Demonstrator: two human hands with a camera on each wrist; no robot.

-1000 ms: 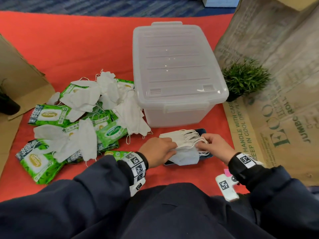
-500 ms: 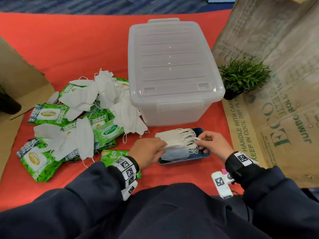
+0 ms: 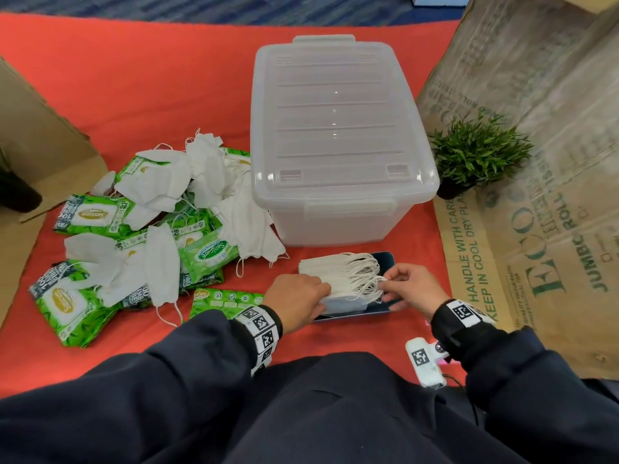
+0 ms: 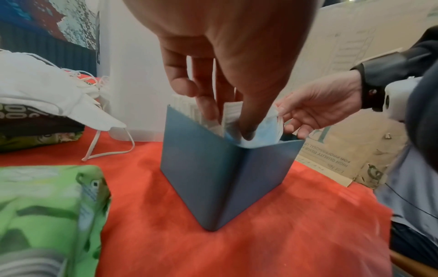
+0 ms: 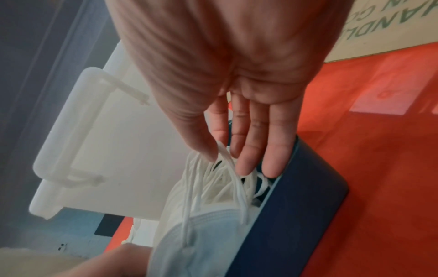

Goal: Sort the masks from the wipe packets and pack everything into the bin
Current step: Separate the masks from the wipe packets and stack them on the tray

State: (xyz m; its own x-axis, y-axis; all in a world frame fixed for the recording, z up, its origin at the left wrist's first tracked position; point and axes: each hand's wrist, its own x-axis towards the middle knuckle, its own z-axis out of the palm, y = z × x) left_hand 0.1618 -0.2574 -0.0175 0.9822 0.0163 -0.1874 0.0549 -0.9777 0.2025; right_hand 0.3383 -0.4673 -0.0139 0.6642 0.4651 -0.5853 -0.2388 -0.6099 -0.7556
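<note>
While a stack of face masks (image 3: 338, 272) stands on edge inside a small blue box (image 3: 385, 306), it is pressed from both ends by the two hands. The left hand (image 3: 298, 301) is curled over the near left end of the stack, its fingertips (image 4: 246, 131) pushed down onto a pale blue mask (image 4: 260, 131) at the front of the box, as the left wrist view shows. The right hand (image 3: 410, 289) is held at the opposite end, where a white ear loop (image 5: 222, 151) is pinched between thumb and forefinger, the other fingers (image 5: 275, 150) lying nearly straight against the box's rim. The box rests on a red cloth (image 3: 167, 95), just in front of a translucent lidded bin (image 3: 338, 135), whose lid is closed. To the left of the box, a loose heap of white masks (image 3: 207, 175) is mixed with green wipe packets (image 3: 207, 252); one packet (image 3: 224, 298) lies just beside the left wrist, and another (image 3: 67, 303) sits at the near left edge of the heap. Right of the bin, a small green potted plant (image 3: 475, 155) stands against a printed cardboard sheet (image 3: 536, 229). Another cardboard piece (image 3: 33, 139) is seen at the far left. Tag-marked bands (image 3: 261, 326) are worn on both wrists over dark sleeves (image 3: 150, 380).
</note>
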